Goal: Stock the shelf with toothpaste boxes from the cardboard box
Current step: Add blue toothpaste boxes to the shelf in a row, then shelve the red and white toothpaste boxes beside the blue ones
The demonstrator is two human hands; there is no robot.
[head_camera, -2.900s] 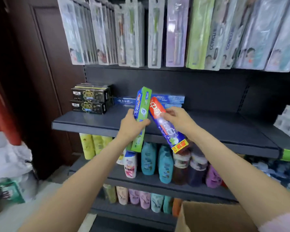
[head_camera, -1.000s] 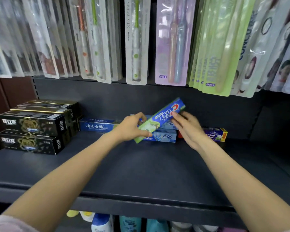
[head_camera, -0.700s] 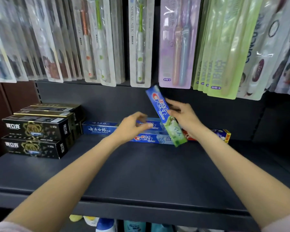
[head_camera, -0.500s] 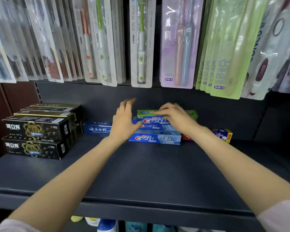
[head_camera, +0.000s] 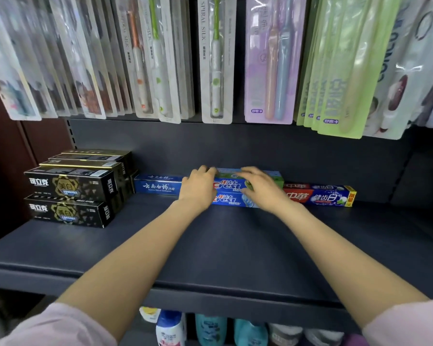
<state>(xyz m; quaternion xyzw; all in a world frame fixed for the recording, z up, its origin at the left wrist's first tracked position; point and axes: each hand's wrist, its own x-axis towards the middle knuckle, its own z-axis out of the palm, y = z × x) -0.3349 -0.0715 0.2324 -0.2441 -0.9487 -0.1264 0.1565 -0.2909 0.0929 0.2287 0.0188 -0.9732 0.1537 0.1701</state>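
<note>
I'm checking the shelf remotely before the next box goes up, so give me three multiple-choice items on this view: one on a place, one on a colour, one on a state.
1. Where do the black toothpaste boxes sit on the shelf?
A. Left end
B. Right end
C. Front centre

2. What colour is the top box of the Crest stack?
A. Black
B. Green
C. Purple

3. What are the left hand and right hand doing?
A. Hanging clear of the shelf
B. Lifting a box in the air
C. Resting on the Crest stack

Answers: 1 A, they are stacked beside the left upright. 2 B, a green edge shows above the blue boxes. 3 C, both lie on the stacked boxes.
</note>
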